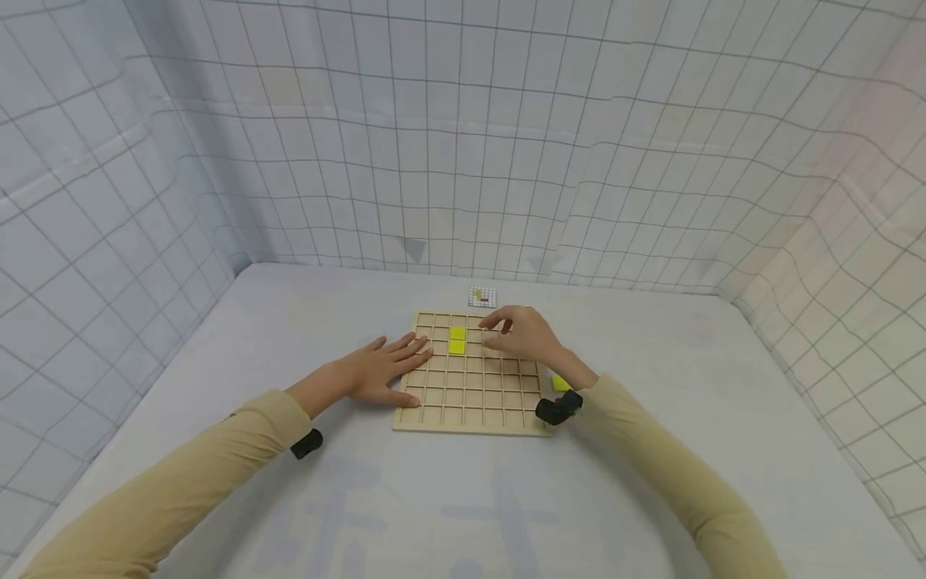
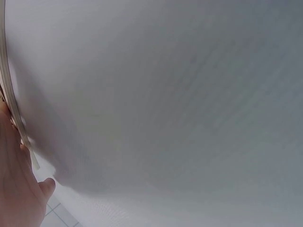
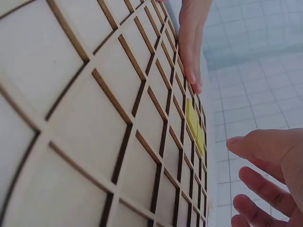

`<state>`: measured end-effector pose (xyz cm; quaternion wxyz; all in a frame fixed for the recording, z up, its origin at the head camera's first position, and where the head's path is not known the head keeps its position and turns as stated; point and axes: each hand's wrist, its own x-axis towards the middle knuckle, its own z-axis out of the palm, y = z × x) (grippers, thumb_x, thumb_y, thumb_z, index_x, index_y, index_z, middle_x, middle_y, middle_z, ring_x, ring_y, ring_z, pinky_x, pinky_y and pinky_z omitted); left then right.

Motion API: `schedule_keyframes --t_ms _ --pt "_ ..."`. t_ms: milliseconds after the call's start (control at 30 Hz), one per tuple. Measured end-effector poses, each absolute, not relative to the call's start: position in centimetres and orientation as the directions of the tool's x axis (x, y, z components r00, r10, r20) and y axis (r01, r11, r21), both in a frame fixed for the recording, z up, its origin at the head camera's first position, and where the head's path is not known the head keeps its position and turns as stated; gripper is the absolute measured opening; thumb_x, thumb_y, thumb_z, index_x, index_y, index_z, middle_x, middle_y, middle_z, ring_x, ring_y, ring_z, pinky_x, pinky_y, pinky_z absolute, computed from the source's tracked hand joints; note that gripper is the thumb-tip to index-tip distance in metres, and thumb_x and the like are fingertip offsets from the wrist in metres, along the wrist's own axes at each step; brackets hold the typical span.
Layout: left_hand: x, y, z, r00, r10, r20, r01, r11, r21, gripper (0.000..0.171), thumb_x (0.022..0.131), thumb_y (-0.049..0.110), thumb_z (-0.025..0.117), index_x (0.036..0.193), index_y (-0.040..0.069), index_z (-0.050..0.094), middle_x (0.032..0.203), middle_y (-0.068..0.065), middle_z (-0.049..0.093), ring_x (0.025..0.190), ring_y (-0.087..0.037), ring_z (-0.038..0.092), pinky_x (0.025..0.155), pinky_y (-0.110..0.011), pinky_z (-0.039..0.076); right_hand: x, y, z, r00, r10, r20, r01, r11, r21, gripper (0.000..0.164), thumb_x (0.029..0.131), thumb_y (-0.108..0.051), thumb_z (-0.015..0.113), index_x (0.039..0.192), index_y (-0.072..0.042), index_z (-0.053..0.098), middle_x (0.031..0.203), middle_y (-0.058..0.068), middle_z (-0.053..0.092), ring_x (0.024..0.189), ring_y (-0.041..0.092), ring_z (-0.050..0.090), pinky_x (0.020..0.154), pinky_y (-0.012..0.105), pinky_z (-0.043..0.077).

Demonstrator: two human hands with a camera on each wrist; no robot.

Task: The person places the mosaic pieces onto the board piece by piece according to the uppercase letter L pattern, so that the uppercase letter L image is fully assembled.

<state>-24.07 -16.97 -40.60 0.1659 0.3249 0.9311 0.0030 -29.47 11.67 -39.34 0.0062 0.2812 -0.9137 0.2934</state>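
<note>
A wooden grid board (image 1: 470, 394) was laid flat on the white table (image 1: 651, 482), near the middle. Two yellow tiles (image 1: 457, 340) were seated in adjoining cells in the far rows of the board, one directly behind the other. The left hand (image 1: 383, 370) was rested flat on the board's left edge, fingers extended and released, nothing being grasped; in the right wrist view its fingers (image 3: 189, 47) were seen lying across the cells just short of the yellow tiles (image 3: 194, 125). The right hand (image 1: 521, 334) was held over the far right cells of the board, fingers loosely bent and spread, with nothing seen between them. A further yellow tile (image 1: 560, 383) was located on the table just beside the board's right edge. A small patterned card (image 1: 482, 297) was placed beyond the board's far edge.
</note>
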Motion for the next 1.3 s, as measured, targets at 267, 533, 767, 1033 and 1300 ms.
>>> schedule_keyframes --t_ms 267,533,767,1033,1300 --pt "-24.0 -17.1 -40.7 -0.730 0.612 -0.304 0.608 0.785 0.120 0.091 0.090 0.068 0.045 0.157 0.019 0.009 0.164 -0.005 0.002 0.151 -0.029 0.000 0.116 -0.062 0.008 -29.1 14.9 -38.5 -0.848 -0.488 0.208 -0.512 0.651 -0.561 0.028 0.080 -0.016 0.077 0.106 -0.005 0.073 0.105 0.011 0.072 0.083 0.022 0.062 0.062 0.026 0.047" --pt "-23.9 -17.3 -40.7 -0.729 0.620 -0.291 0.611 0.780 0.133 0.091 0.089 0.069 0.045 0.156 0.018 0.010 0.164 -0.006 0.003 0.151 -0.030 0.001 0.116 -0.064 0.009 -28.7 18.7 -38.4 -0.855 -0.474 0.212 -0.509 0.686 -0.520 0.031 0.080 -0.017 0.078 0.108 -0.006 0.073 0.106 0.008 0.072 0.088 0.024 0.062 0.071 0.033 0.052" --pt "-23.9 -17.3 -40.7 -0.732 0.622 -0.279 0.613 0.780 0.131 0.090 0.089 0.068 0.046 0.156 0.018 0.011 0.164 -0.007 0.004 0.151 -0.031 0.002 0.115 -0.064 0.010 -28.4 21.7 -38.6 -0.853 -0.492 0.176 -0.509 0.705 -0.494 0.031 0.080 -0.020 0.077 0.108 -0.007 0.073 0.105 0.007 0.072 0.089 0.022 0.060 0.076 0.035 0.051" --pt "-23.9 -17.2 -40.7 -0.731 0.623 -0.276 0.612 0.779 0.138 0.091 0.089 0.067 0.046 0.156 0.018 0.011 0.164 -0.007 0.004 0.151 -0.031 0.002 0.115 -0.064 0.009 -28.1 25.3 -39.3 -0.835 -0.545 0.079 -0.496 0.682 -0.537 0.035 0.080 -0.020 0.078 0.112 -0.008 0.071 0.107 0.008 0.071 0.095 0.023 0.057 0.079 0.036 0.050" --pt "-24.0 -17.0 -40.7 -0.728 0.625 -0.283 0.615 0.777 0.134 0.090 0.090 0.067 0.046 0.156 0.018 0.010 0.164 -0.007 0.004 0.151 -0.031 0.002 0.115 -0.064 0.009 -27.8 28.4 -39.9 -0.805 -0.589 -0.080 -0.425 0.665 -0.615 0.026 0.083 -0.011 0.071 0.108 -0.012 0.071 0.108 0.004 0.070 0.099 0.022 0.056 0.087 0.040 0.051"
